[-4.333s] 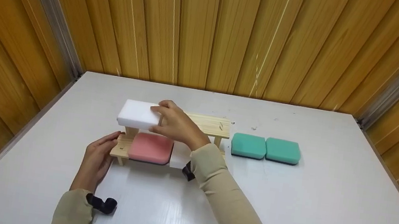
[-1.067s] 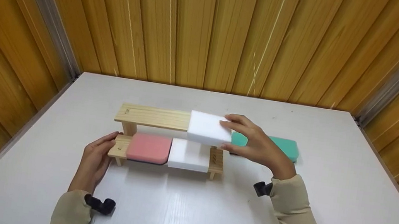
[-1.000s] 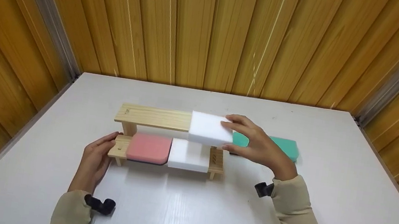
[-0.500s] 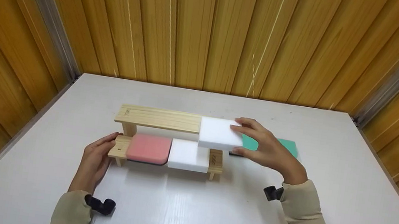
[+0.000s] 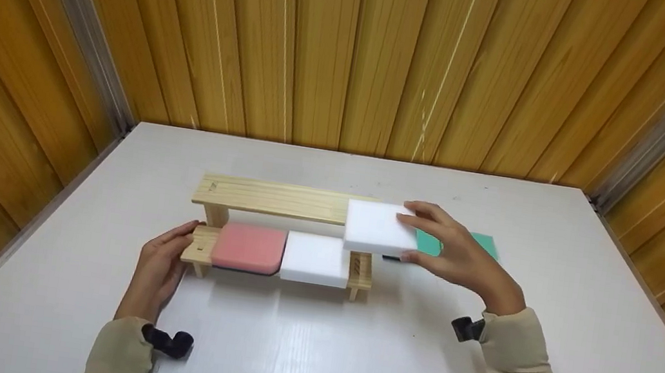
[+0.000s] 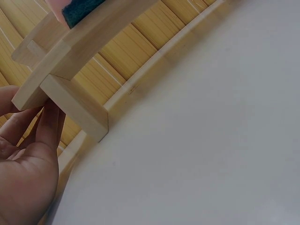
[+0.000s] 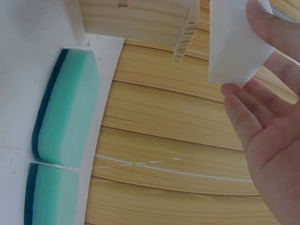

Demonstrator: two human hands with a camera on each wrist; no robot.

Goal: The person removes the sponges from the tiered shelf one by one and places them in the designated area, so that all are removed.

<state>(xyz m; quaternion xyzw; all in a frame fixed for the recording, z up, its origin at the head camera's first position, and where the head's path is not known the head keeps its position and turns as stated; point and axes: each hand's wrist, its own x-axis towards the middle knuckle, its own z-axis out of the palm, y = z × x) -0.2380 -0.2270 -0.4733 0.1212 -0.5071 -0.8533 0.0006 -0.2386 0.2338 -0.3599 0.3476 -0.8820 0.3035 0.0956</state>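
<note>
A white sponge (image 5: 380,227) is pinched between the thumb and fingers of my right hand (image 5: 460,253), raised over the right end of a two-tier wooden rack (image 5: 272,197). In the right wrist view a gap shows between the held sponge (image 7: 236,40) and the rack's end (image 7: 140,18). On the lower tier a pink sponge (image 5: 249,248) and a second white sponge (image 5: 316,260) lie side by side. At the left end of that tier my left hand (image 5: 160,263) holds the board, its fingers (image 6: 50,123) partly hidden beneath it.
Two green sponges with dark undersides lie on the white table (image 5: 296,350) right of the rack; the nearer one (image 7: 70,108) and the other (image 7: 54,194) are end to end. My right hand partly covers them in the head view. Wood-patterned walls (image 5: 326,49) enclose the table.
My right hand has carried the white sponge rightward from the upper tier's left end to its right end. My left hand has stayed at the rack's lower left end.
</note>
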